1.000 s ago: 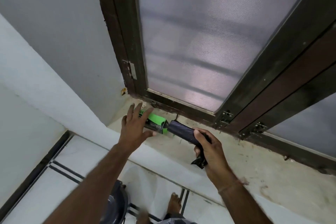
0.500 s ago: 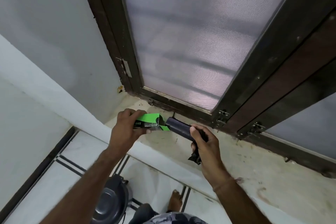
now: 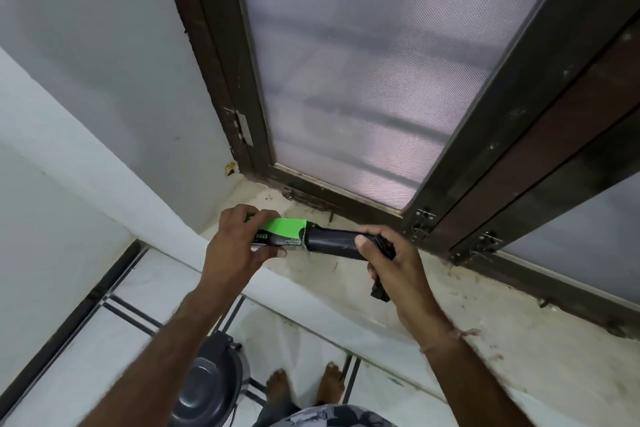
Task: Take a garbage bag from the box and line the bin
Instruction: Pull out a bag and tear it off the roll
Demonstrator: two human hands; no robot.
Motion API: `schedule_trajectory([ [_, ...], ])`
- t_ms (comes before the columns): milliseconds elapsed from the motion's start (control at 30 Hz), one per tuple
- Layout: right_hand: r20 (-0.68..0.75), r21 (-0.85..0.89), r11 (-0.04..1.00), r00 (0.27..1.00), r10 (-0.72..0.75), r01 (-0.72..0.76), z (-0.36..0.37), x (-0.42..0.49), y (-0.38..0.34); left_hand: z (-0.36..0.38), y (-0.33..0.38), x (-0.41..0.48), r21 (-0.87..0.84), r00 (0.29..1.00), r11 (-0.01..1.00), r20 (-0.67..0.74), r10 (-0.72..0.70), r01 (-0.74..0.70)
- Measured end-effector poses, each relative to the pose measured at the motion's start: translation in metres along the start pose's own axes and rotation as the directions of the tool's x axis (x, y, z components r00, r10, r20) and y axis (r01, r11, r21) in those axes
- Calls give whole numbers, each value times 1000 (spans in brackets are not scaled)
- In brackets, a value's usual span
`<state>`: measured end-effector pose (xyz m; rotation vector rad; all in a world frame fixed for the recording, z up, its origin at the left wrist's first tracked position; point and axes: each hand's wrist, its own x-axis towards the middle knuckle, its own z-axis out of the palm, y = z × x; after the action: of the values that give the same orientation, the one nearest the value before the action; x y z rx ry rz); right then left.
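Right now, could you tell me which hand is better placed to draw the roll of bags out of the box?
Right. The right hand already grips the black roll protruding from the box, while the left hand steadies it.

Bare forearms, no sleeves — a thin thread band (image 3: 450,336) round the right wrist, bare feet (image 3: 304,388), grey patterned clothing (image 3: 329,418) below.

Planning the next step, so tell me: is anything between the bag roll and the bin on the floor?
Nothing visible. The right hand holds the bag roll at the box, held by the left hand. The bin sits below the ledge.
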<state>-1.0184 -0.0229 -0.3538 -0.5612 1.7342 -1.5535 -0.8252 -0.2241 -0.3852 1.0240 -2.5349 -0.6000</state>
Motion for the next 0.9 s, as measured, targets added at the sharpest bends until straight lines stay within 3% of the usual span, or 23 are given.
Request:
schedule_trajectory([
  [167,-33,63,997,999,43,-41,5,3,4,3,-1,-9,-55,999,998,33,-21,23],
  [633,219,7,1000,975,27,-30,15,16,1,14,2,-26,-339,993,938,106,-44,77],
  [800,108,33,999,994,24,-27,20,13,6,22,-4,-34,-473,990,870,88,-113,141],
  [900,148,30,999,988,-37,33,25,11,6,24,4,-36,-518,991,845,80,-109,135],
])
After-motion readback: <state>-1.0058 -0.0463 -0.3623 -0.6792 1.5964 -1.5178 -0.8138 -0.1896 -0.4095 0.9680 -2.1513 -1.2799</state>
